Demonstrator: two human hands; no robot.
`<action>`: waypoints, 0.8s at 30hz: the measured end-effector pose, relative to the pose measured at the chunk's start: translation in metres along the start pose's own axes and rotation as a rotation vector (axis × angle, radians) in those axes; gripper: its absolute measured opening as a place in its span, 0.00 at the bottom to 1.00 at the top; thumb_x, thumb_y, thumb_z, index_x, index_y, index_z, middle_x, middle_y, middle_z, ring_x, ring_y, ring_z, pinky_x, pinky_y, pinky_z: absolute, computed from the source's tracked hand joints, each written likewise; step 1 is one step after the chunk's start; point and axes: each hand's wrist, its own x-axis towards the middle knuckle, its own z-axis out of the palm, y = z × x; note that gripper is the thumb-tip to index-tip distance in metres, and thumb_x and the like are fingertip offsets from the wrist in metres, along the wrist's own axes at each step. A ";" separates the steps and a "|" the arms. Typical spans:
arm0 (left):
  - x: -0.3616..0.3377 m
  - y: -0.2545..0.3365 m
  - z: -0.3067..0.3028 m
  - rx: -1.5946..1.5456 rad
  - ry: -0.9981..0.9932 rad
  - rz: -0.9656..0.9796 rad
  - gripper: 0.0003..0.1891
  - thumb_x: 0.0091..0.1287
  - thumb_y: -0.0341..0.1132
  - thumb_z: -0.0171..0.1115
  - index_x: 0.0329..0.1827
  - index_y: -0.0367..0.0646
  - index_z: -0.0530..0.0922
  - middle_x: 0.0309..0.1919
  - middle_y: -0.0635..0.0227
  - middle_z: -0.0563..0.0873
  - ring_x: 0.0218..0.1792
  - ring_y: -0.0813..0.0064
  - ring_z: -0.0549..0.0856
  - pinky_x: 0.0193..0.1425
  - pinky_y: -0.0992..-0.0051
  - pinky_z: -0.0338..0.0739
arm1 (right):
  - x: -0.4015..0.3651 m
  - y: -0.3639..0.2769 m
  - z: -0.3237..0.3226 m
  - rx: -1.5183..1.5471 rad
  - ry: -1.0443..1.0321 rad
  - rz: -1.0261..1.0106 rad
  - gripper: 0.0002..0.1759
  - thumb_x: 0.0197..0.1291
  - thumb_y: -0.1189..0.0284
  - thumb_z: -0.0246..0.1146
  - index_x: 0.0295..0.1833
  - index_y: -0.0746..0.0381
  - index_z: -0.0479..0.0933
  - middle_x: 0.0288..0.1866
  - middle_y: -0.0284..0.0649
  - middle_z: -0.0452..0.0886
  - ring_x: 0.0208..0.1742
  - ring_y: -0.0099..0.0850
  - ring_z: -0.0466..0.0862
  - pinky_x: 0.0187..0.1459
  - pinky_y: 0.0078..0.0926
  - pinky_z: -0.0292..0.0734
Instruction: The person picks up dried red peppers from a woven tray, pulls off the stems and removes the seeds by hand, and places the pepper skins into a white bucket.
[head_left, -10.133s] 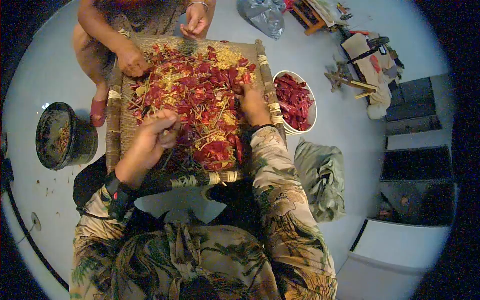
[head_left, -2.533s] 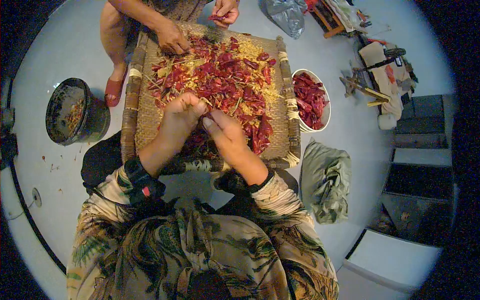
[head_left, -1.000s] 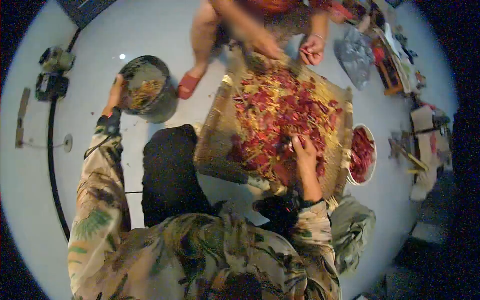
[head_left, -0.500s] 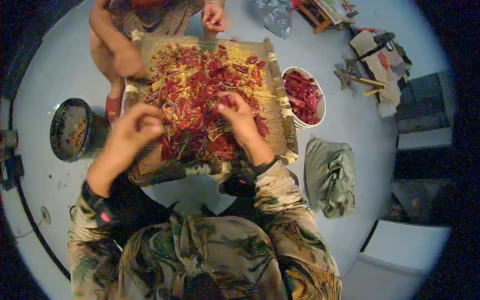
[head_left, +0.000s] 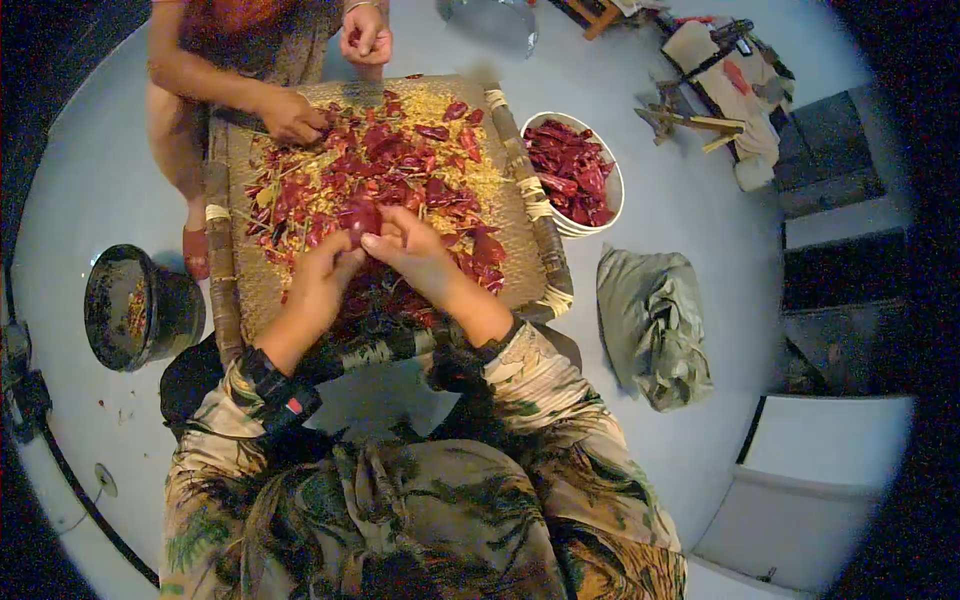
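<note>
A dark red dried chili (head_left: pixel 359 218) is pinched between my two hands above a woven tray (head_left: pixel 517 262) with a wooden frame. My left hand (head_left: pixel 325 278) is closed at its lower left side, thumb and fingertips against it. From the right, my right hand (head_left: pixel 415 254) is closed on the same chili, thumb on top. Beneath and around them lie more dried red chilies (head_left: pixel 395 146), many broken open, among yellow seeds (head_left: pixel 345 98) and thin stems.
Across the tray, another person's hand (head_left: pixel 292 117) reaches into the chilies; their other hand (head_left: pixel 366 36) is raised. A white bucket (head_left: pixel 618 190) of red chilies stands right. At left is a black bucket (head_left: pixel 170 320) with scraps inside. A grey-green sack (head_left: pixel 655 325) lies on the floor.
My left hand has come in from the left to meet my right hand at the chili. The other person's hand has moved onto the tray. The whole view has shifted.
</note>
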 end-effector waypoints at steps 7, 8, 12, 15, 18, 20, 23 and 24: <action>0.000 -0.006 0.004 -0.177 -0.135 -0.071 0.07 0.66 0.33 0.55 0.32 0.40 0.73 0.20 0.74 0.73 0.24 0.84 0.72 0.29 0.79 0.67 | -0.001 -0.001 -0.027 -0.100 -0.027 0.104 0.10 0.62 0.66 0.60 0.34 0.62 0.77 0.31 0.29 0.80 0.31 0.15 0.74 0.34 0.16 0.70; -0.001 -0.010 0.005 -0.173 -0.161 -0.082 0.07 0.67 0.34 0.55 0.31 0.41 0.73 0.20 0.75 0.73 0.24 0.84 0.72 0.29 0.79 0.67 | -0.002 -0.013 -0.034 -0.103 0.002 0.094 0.10 0.62 0.66 0.60 0.34 0.62 0.77 0.32 0.30 0.81 0.31 0.15 0.76 0.33 0.16 0.71; -0.001 -0.011 0.005 -0.168 -0.161 -0.089 0.07 0.67 0.34 0.56 0.32 0.41 0.74 0.21 0.74 0.74 0.24 0.84 0.74 0.30 0.79 0.69 | 0.010 -0.030 -0.103 0.041 0.576 -0.044 0.12 0.64 0.66 0.57 0.41 0.63 0.78 0.36 0.37 0.82 0.36 0.28 0.83 0.39 0.26 0.81; 0.001 -0.003 -0.001 -0.182 -0.151 -0.017 0.06 0.67 0.33 0.56 0.32 0.41 0.74 0.21 0.74 0.75 0.24 0.84 0.75 0.31 0.80 0.71 | 0.012 -0.043 -0.152 0.443 0.858 -0.155 0.17 0.65 0.62 0.57 0.48 0.66 0.72 0.47 0.45 0.77 0.45 0.34 0.79 0.44 0.34 0.81; 0.000 0.001 -0.004 -0.239 -0.156 -0.006 0.06 0.66 0.32 0.56 0.32 0.40 0.74 0.23 0.74 0.77 0.25 0.83 0.76 0.31 0.79 0.72 | 0.022 -0.021 -0.170 0.304 0.852 -0.046 0.16 0.63 0.63 0.58 0.43 0.68 0.74 0.42 0.45 0.79 0.44 0.34 0.80 0.43 0.31 0.80; 0.000 -0.002 -0.004 -0.219 -0.141 0.041 0.05 0.66 0.32 0.57 0.33 0.41 0.74 0.24 0.73 0.77 0.25 0.82 0.76 0.31 0.79 0.73 | 0.038 0.012 -0.180 -0.068 0.638 0.055 0.16 0.62 0.63 0.59 0.40 0.69 0.76 0.39 0.44 0.81 0.43 0.33 0.81 0.42 0.29 0.79; -0.001 -0.007 -0.003 -0.214 -0.161 -0.017 0.05 0.65 0.32 0.58 0.33 0.41 0.74 0.24 0.73 0.78 0.25 0.82 0.78 0.30 0.79 0.73 | 0.045 0.017 -0.118 -0.837 0.618 -0.131 0.18 0.57 0.62 0.62 0.43 0.67 0.77 0.37 0.47 0.82 0.38 0.37 0.82 0.42 0.33 0.76; -0.001 -0.007 -0.004 -0.211 -0.174 -0.039 0.05 0.65 0.33 0.58 0.33 0.42 0.74 0.24 0.73 0.78 0.25 0.81 0.78 0.30 0.78 0.73 | 0.048 0.023 -0.108 -0.962 0.597 -0.050 0.18 0.56 0.62 0.63 0.45 0.66 0.77 0.38 0.49 0.82 0.40 0.40 0.82 0.44 0.35 0.75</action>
